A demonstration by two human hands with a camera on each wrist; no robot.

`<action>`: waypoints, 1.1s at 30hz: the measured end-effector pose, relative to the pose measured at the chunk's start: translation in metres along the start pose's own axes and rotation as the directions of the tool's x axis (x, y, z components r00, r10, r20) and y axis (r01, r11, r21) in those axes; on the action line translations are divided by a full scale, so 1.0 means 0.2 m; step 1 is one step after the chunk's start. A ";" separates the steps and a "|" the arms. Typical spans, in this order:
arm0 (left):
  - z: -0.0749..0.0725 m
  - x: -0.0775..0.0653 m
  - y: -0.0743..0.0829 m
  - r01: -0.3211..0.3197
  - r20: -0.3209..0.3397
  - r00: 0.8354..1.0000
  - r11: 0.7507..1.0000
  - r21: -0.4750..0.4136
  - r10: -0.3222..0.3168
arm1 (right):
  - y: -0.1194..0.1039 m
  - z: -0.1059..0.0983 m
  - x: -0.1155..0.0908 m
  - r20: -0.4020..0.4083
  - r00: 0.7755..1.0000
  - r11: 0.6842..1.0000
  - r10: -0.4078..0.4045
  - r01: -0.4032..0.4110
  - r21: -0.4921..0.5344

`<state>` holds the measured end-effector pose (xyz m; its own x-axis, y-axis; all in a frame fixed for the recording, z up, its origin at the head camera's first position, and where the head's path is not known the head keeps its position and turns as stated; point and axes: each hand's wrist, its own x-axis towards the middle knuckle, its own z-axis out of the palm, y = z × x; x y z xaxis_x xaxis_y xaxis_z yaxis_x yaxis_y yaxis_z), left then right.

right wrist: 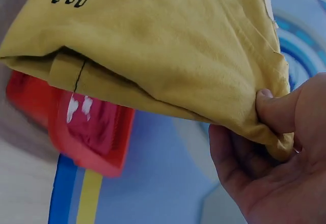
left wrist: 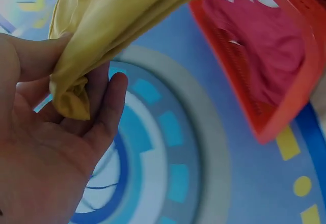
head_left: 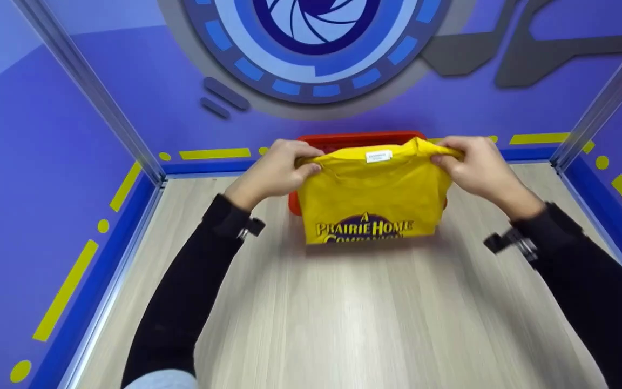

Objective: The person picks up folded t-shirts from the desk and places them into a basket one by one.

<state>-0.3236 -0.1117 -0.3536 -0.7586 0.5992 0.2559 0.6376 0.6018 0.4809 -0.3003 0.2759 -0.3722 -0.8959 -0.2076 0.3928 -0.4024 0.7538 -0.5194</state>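
Observation:
A folded yellow T-shirt (head_left: 370, 189) with dark lettering and a white neck label hangs between both hands. My left hand (head_left: 284, 167) pinches its upper left corner between thumb and fingers; the left wrist view shows the bunched cloth of the shirt (left wrist: 76, 81) in that grip. At the upper right corner, my right hand (head_left: 475, 165) pinches the fabric the same way. Behind the shirt stands a red basket (head_left: 362, 135), largely covered by it in the head view. Inside the basket lies a pinkish-red cloth (left wrist: 265, 40) with white print, seen in both wrist views.
The basket stands on a light wood-grain table (head_left: 343, 313), close to the blue back wall (head_left: 268, 124). Blue panels with yellow marks rise at left and right, joined by metal corner posts (head_left: 100, 97).

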 end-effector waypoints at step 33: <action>0.33 0.43 -0.30 0.448 0.155 0.843 0.831 0.330 -0.515 | 0.32 0.44 0.40 0.355 0.894 0.953 0.274 -0.204 -0.223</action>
<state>-0.4178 -0.0620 -0.4168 -0.9472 0.2768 -0.1619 0.2348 0.9425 0.2378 -0.4150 0.2525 -0.4406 -0.9779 -0.2001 -0.0604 -0.1591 0.8999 -0.4061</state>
